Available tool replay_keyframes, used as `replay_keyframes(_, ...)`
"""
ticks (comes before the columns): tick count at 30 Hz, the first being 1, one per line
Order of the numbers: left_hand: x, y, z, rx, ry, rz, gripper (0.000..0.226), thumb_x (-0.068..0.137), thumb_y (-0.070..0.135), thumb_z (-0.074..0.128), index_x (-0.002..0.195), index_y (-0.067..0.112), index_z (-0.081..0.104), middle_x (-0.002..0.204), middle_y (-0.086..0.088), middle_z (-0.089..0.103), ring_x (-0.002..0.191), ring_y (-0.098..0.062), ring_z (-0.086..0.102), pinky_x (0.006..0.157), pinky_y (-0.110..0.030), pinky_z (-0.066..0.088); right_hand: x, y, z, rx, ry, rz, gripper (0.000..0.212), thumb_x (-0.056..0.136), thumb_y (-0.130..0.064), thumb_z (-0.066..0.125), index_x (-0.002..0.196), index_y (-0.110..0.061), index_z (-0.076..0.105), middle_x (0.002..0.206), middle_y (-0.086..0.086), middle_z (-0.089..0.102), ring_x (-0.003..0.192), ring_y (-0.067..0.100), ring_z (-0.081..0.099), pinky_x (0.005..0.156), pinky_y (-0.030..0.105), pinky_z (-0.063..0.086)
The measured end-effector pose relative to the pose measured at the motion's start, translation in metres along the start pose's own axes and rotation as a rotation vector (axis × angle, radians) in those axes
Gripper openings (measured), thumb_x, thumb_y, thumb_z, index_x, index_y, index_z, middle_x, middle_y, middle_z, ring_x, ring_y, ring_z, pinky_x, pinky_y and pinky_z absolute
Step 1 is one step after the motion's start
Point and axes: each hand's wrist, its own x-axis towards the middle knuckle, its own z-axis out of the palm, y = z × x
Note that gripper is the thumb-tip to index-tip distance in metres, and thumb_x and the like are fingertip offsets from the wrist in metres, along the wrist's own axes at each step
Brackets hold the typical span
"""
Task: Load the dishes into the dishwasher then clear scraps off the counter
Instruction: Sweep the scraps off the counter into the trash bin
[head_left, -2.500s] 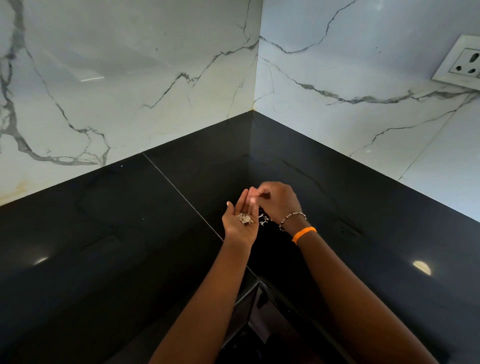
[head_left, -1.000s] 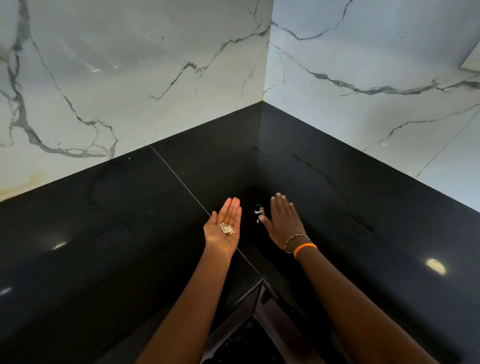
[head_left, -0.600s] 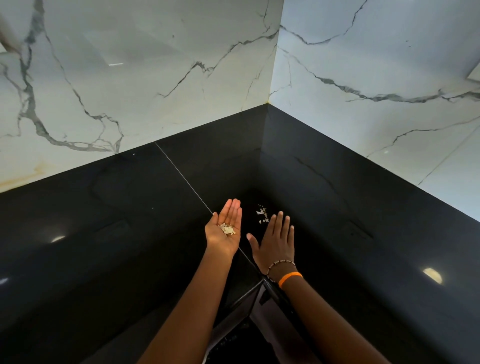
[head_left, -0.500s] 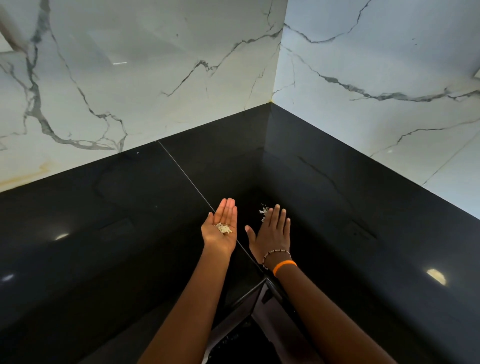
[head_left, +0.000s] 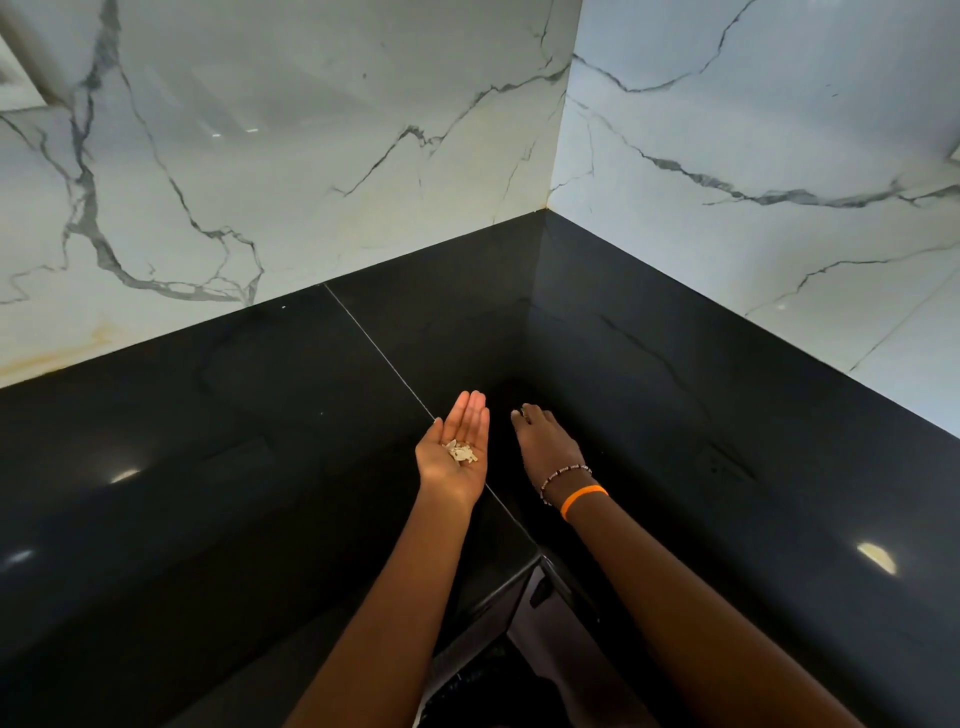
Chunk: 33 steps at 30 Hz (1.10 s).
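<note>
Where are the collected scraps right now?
Head view, centre: the scraps lie in the upturned left hand, above the black counter, beside the right hand.

1. Left hand (head_left: 456, 453): palm up, fingers straight, small pile of pale scraps (head_left: 459, 451) on palm
2. Right hand (head_left: 545, 441): palm down, fingertips curled onto black counter (head_left: 234, 467)
3. Beaded bracelet (head_left: 563, 475) and orange band (head_left: 583, 500) on right wrist
</note>
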Motion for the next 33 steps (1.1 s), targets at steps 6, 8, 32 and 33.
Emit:
replay_keyframes(6, 0.001, 0.0, 0.006, 0.013, 0.016, 0.028, 0.045, 0.102, 0.024, 0.027, 0.107, -0.004, 0.061, 0.104, -0.02, 0.067, 0.103, -0.024, 0.063, 0.082, -0.034, 0.052, 0.006, 0.001, -0.009, -0.172, 0.068, -0.118, 0.028, 0.094, -0.006, 0.042, 0.12, -0.001, 0.052, 0.127, 0.013, 0.046, 0.117, 0.025, 0.045, 0.092, 0.032, 0.047)
replay_keyframes(8, 0.0, 0.001, 0.009, 0.003, 0.008, 0.036, 0.045, 0.102, 0.024, 0.027, 0.107, -0.004, 0.062, 0.107, -0.02, 0.067, 0.102, -0.025, 0.064, 0.083, -0.034, 0.051, 0.01, 0.002, -0.014, -0.174, 0.053, -0.113, 0.026, 0.093, -0.004, 0.042, 0.116, -0.001, 0.055, 0.122, 0.013, 0.05, 0.114, 0.027, 0.048, 0.09, 0.034, 0.046)
replay_keyframes(32, -0.002, -0.02, 0.01, -0.009, -0.041, 0.008, 0.046, 0.101, 0.028, 0.027, 0.112, 0.001, 0.062, 0.108, -0.017, 0.067, 0.106, -0.027, 0.062, 0.096, -0.035, 0.048, -0.016, -0.048, -0.102, 0.171, 0.136, -0.081, 0.007, 0.079, -0.02, 0.067, 0.073, -0.021, 0.064, 0.088, -0.005, 0.065, 0.088, 0.012, 0.057, 0.068, 0.029, 0.048)
replay_keyframes(33, -0.003, -0.02, 0.01, -0.016, -0.045, 0.013, 0.047, 0.101, 0.027, 0.025, 0.111, -0.001, 0.062, 0.109, -0.018, 0.067, 0.105, -0.028, 0.063, 0.091, -0.035, 0.05, -0.016, -0.04, -0.098, 0.193, 0.178, -0.072, 0.005, 0.08, -0.023, 0.066, 0.076, -0.02, 0.065, 0.089, -0.003, 0.063, 0.087, 0.012, 0.054, 0.068, 0.029, 0.046)
